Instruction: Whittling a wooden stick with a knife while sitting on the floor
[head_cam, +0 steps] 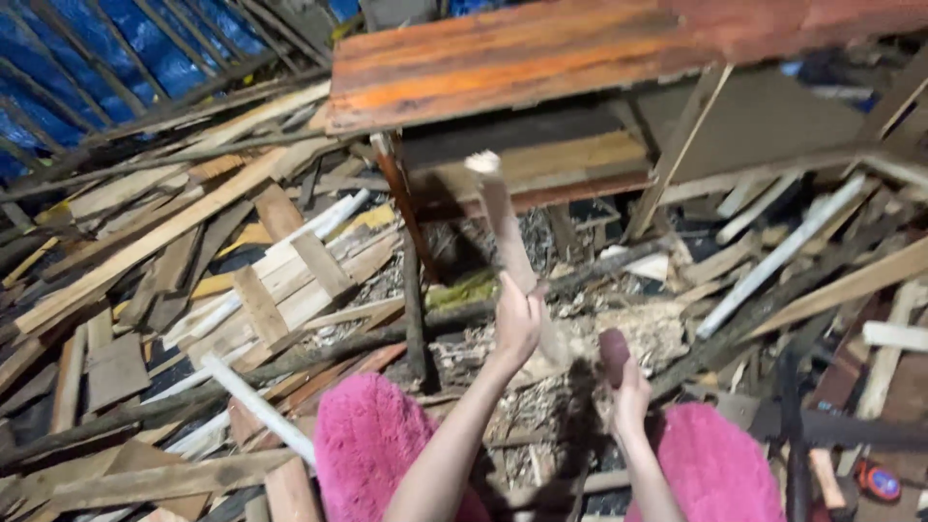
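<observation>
A pale, narrow strip of wood (503, 227) stands nearly upright in the middle of the view, its lower end gripped by the left hand (517, 324), whose fingers are wrapped tightly around it. The strip tilts slightly to the left at the top, and its frayed upper end reaches up in front of the dark underside of a low bench. The right hand (628, 391) sits lower and just to the right, closed around a dark reddish-brown rounded handle (613, 353); what the handle belongs to is hidden by the hand. Both bare forearms rise from the bottom edge, passing between two knees covered in fluffy bright pink fabric (372, 445).

Below and around the hands, the floor is covered with pale wood shavings and chips (628, 333). A worn orange-brown wooden plank top (541, 58) forms the bench above. To the left lies a deep jumble of scrap planks and offcuts (242, 280); more lengths, including a white slat (783, 251), lie to the right. A blue tarpaulin (126, 48) shows behind rods at the upper left.
</observation>
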